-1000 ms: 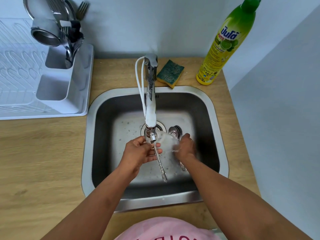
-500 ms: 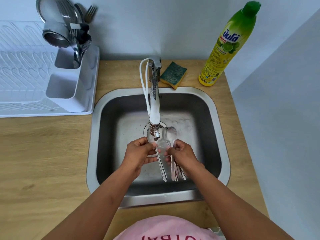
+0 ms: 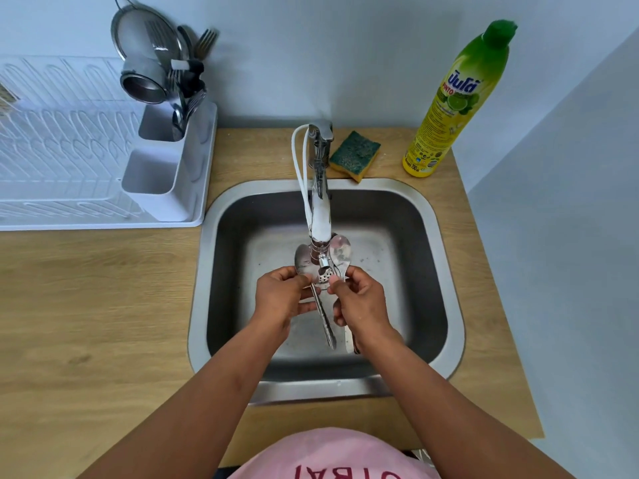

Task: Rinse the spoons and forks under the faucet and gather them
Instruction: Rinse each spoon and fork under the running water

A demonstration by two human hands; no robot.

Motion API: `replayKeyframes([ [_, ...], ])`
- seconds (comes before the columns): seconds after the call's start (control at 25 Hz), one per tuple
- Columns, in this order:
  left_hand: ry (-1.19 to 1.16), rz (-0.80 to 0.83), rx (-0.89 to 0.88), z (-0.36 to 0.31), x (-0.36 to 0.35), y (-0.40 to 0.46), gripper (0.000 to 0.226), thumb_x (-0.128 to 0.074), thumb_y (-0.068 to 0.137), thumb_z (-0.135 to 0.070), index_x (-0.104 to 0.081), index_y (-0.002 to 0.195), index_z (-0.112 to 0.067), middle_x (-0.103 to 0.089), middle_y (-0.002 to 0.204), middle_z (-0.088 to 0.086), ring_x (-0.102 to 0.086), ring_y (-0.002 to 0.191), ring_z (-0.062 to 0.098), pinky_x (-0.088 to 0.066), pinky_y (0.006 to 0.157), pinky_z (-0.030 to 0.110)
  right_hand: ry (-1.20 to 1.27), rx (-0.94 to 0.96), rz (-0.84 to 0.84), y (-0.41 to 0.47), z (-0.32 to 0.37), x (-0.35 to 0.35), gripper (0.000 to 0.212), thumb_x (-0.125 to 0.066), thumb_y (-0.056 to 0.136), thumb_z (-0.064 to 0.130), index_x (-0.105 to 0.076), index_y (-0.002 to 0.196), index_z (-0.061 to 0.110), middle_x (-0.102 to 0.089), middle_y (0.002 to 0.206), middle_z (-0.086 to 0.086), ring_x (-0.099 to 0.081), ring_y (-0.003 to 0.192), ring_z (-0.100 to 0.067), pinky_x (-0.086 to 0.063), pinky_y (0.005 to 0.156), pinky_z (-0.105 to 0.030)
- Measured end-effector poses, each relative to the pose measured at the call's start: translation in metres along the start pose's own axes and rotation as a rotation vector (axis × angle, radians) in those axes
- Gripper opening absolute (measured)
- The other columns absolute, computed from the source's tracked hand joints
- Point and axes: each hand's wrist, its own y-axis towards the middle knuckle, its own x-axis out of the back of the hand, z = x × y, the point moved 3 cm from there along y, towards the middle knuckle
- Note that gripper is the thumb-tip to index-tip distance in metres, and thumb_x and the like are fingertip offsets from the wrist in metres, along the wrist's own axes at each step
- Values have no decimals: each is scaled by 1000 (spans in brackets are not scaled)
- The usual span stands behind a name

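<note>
A yellow bottle with green cap, green-and-yellow sponge, white rack, steel-grey sink.

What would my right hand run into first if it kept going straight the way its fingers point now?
Most likely the faucet nozzle: the right hand, holding spoons, points up and left toward it, with the left hand just beyond. Depth is hard to judge from one view, so it could pass beneath.
</note>
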Motion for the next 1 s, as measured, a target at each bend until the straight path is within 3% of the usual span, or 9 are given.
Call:
replayKeyframes([
  [0.12, -42, 69, 32, -1, -7, -3, 23, -55, 91, 11, -74, 95, -1, -81, 85, 15, -78, 67, 24, -64, 61, 37, -426, 154, 81, -4, 7, -4, 16, -59, 95, 33, -72, 104, 34, -70, 92, 8, -66, 78, -14, -54, 68, -30],
  [0.2, -68, 87, 54, -1, -7, -3, 26, -51, 89, 13, -73, 99, 2, -79, 88, 18, -76, 66, 23, -64, 62, 37, -730, 213, 79, -6, 11, -6, 25, -53, 97, 36, -68, 117, 30, -64, 105, 1, -63, 95, -20, -51, 81, -33],
  [0.32, -102, 140, 39, -1, -6, -6, 17, -57, 93, 6, -73, 97, 2, -75, 88, 19, -73, 69, 24, -63, 61, 34, -909, 241, 82, -5, 18, -7, 29, -44, 99, 33, -66, 116, 24, -71, 107, -8, -67, 99, -32, -55, 82, -40],
  [0.44, -128, 185, -10, 1, -9, -8, 21, -59, 93, 9, -76, 98, -3, -78, 86, 14, -74, 71, 22, -63, 63, 32, -970, 301, 112, -3, 26, -10, 32, -41, 101, 33, -63, 124, 24, -75, 106, -10, -69, 96, -35, -57, 83, -43],
  [0.6, -136, 192, -34, -2, -5, -3, 24, -62, 92, 8, -79, 101, -6, -81, 85, 9, -75, 71, 19, -62, 65, 34, -779, 283, 228, 0, 30, -8, 17, -49, 101, 32, -62, 111, 27, -75, 88, -1, -74, 67, -22, -61, 67, -36],
  [0.68, -14, 197, -88, -3, 1, 0, 23, -67, 90, 0, -82, 98, -14, -82, 90, 5, -73, 84, 20, -58, 76, 36, -583, 196, 281, 1, 28, -5, 15, -53, 101, 33, -66, 107, 29, -76, 78, 2, -72, 52, -17, -60, 59, -31],
  [0.76, 44, 238, -95, -3, 7, 3, 19, -68, 91, -9, -83, 100, -17, -81, 92, 1, -70, 91, 19, -50, 84, 35, -391, 129, 316, 0, 26, -4, 16, -57, 101, 32, -70, 107, 26, -78, 76, -1, -71, 49, -20, -59, 55, -33],
  [0.88, -95, 459, 32, 1, 8, 0, 37, -66, 95, -25, -70, 121, 2, -68, 78, 9, -59, 68, 21, -52, 73, 36, -6, -34, 422, -5, 21, -8, 17, -60, 100, 28, -72, 105, 17, -74, 75, -9, -68, 52, -26, -56, 51, -34],
  [1.0, -74, 599, 105, -1, 6, -5, 51, -65, 96, -30, -62, 130, 8, -60, 65, 10, -52, 58, 25, -50, 66, 41, 189, -186, 511, -11, 15, -13, 19, -58, 101, 25, -69, 109, 12, -67, 72, -9, -63, 54, -25, -53, 53, -32],
])
